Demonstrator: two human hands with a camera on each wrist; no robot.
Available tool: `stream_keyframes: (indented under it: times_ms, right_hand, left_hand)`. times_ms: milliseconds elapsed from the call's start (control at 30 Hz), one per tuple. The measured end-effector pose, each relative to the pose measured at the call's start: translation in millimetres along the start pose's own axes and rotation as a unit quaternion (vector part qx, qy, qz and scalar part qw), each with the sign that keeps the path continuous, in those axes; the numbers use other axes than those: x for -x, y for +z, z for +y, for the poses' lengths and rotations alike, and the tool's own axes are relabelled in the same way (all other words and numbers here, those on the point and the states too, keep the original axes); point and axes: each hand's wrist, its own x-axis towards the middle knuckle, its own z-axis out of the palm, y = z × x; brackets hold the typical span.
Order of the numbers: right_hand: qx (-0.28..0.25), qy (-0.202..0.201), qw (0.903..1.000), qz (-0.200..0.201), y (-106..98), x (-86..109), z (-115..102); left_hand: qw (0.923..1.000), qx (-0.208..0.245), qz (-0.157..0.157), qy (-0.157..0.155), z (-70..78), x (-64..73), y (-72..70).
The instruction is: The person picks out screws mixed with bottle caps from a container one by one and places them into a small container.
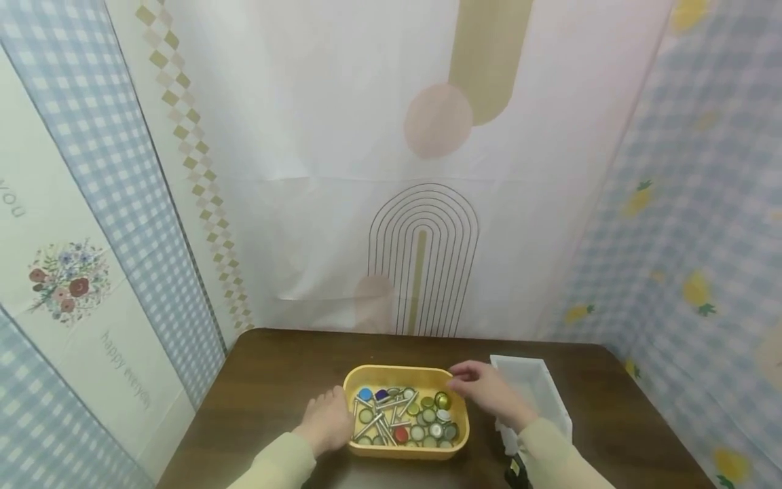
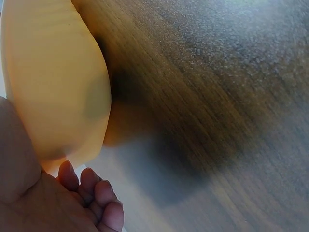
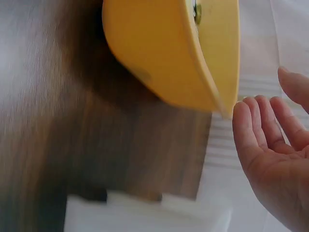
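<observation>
A yellow plastic basket with rounded corners sits near the table's front edge. Inside lie metal bottle caps, among them blue, red and gold ones, and several long silver nail-like rods. My left hand grips the basket's left end; in the left wrist view its thumb is up along the wall and its fingers curl near the lower edge. By the far right corner of the basket is my right hand, fingers loosely bent and holding nothing. In the right wrist view its fingertips are right at the basket's corner.
To the right of the basket a white plastic bin stands on the brown wooden table, partly covered by my right forearm. A small black object lies at its near end. Patterned cloths hang behind and at both sides.
</observation>
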Motion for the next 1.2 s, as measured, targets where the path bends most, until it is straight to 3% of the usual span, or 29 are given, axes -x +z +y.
stream_keyframes:
  times_ms: [233, 633, 1200]
  right_hand:
    - [-0.004, -0.031, 0.9988, -0.038, 33, -7.3, -1]
    - [0.010, -0.063, 0.9937, -0.092, 72, -12.7, -8]
    - [0.088, -0.073, 0.9876, -0.107, 97, -11.1, -6]
  left_hand:
    - [0.9999, 0.013, -0.004, 0.005, -2.9, 1.6, 0.9]
    - [0.9998, -0.003, 0.011, 0.016, -3.1, 2.4, 1.9]
    - [0.9999, -0.005, 0.009, 0.008, -2.5, 3.2, 1.9]
